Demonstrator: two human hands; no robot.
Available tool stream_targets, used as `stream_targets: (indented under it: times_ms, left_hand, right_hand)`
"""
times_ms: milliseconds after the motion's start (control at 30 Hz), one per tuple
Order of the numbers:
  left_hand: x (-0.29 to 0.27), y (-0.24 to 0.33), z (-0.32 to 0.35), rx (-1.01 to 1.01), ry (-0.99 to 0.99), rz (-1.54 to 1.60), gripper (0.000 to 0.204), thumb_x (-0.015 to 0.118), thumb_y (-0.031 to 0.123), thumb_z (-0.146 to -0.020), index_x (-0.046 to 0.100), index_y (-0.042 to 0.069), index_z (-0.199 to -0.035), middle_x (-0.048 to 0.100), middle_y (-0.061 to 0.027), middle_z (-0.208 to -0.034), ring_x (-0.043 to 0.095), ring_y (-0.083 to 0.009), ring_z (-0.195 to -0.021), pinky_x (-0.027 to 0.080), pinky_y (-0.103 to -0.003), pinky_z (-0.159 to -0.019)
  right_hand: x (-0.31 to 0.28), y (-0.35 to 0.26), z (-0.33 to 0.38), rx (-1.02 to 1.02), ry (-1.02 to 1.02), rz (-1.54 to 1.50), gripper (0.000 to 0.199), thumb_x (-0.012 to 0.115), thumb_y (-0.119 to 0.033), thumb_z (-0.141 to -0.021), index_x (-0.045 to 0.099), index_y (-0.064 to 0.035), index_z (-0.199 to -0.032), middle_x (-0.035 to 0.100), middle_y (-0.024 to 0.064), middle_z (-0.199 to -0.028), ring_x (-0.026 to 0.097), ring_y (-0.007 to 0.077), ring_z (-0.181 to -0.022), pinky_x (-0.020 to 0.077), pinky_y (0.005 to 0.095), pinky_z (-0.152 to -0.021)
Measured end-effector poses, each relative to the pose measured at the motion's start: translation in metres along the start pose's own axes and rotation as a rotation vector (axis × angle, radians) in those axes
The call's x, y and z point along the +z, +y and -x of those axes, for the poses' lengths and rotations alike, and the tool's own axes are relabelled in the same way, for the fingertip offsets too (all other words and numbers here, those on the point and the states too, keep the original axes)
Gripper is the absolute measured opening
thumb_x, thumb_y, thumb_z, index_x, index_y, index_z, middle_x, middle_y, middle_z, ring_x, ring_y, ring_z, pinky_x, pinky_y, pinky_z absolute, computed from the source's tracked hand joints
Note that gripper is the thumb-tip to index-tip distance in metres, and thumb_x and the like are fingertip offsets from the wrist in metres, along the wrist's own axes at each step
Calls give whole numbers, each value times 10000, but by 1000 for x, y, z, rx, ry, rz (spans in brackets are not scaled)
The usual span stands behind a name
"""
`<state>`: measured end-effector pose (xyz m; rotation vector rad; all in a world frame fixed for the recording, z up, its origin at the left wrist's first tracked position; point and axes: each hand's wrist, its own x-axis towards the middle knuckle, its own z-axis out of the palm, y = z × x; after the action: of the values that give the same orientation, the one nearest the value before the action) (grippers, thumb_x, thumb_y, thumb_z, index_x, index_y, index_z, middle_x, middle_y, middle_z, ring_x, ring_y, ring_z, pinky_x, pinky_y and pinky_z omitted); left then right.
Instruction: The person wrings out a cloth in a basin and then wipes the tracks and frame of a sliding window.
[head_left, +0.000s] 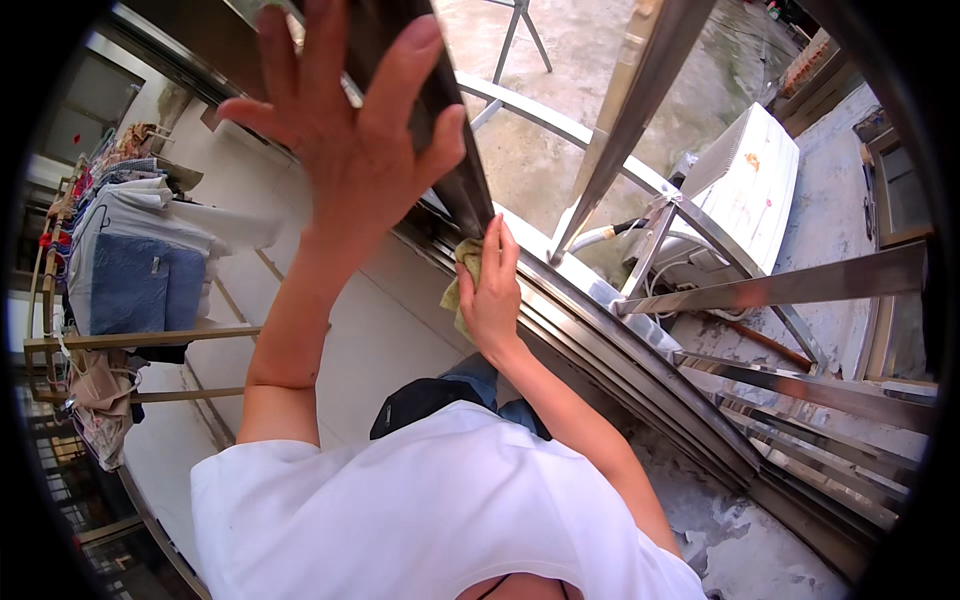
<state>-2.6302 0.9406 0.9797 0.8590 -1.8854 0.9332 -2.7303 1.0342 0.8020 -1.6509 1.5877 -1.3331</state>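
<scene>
My left hand is raised at the upper left with its fingers spread, in front of the dark window sash. Whether its palm touches the sash I cannot tell. Lower down, my right hand presses a yellow-green cloth near the foot of the sash, fingers pointing up along its edge. Part of the cloth is hidden under the hand. The metal window track runs diagonally from beside the cloth toward the lower right.
Metal bars stand outside the window, with more bars at the right. Beyond them is a white air-conditioner unit. On my left, a clothes rack carries hanging laundry, including a blue garment. Pale tiled floor lies below.
</scene>
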Motion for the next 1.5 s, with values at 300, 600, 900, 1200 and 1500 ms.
stream_targets:
  times_ms: [300,600,900,1200,1500]
  left_hand:
    - [11,-52,14,-416,45,65,1244,807,393,-606,-39,-50,-1404,35,-285,-1436,63,-436,-1341,83,-514,-1081]
    - [8,-61,25,-448,-19,88,1245,810,357,-634,-105,53,-1421,24,-209,-1415,128,-354,-1333,241,-433,-1092]
    - [20,-69,28,-282,48,103,1252,814,357,-627,-105,56,-1422,40,-227,-1391,186,-361,-1301,321,-462,-1038]
    - [26,-77,27,-136,106,-83,1201,817,313,-622,-36,-2,-1407,178,-221,-1317,325,-333,-1211,478,-391,-902]
    - [27,-82,26,-114,105,-57,1040,840,225,-604,125,-12,-1322,297,-207,-1176,442,-273,-1075,528,-276,-813]
  right_hand:
    - [41,-3,-42,-47,-198,17,788,635,-21,-748,234,-88,-1423,353,148,-1355,563,359,-980,499,398,-718]
    - [-32,52,12,29,-254,179,404,659,-9,-701,491,-72,-1063,601,115,-923,596,318,-839,489,412,-694]
    - [67,101,-41,-79,-199,331,214,646,-85,-679,593,-36,-881,560,87,-1013,503,300,-925,472,396,-767]
    - [58,94,-27,-78,-227,586,259,572,1,-669,577,-75,-917,569,67,-936,517,274,-858,456,374,-700]
    - [-54,105,37,48,-123,772,262,554,10,-669,617,-98,-899,600,6,-972,538,231,-847,443,344,-725]
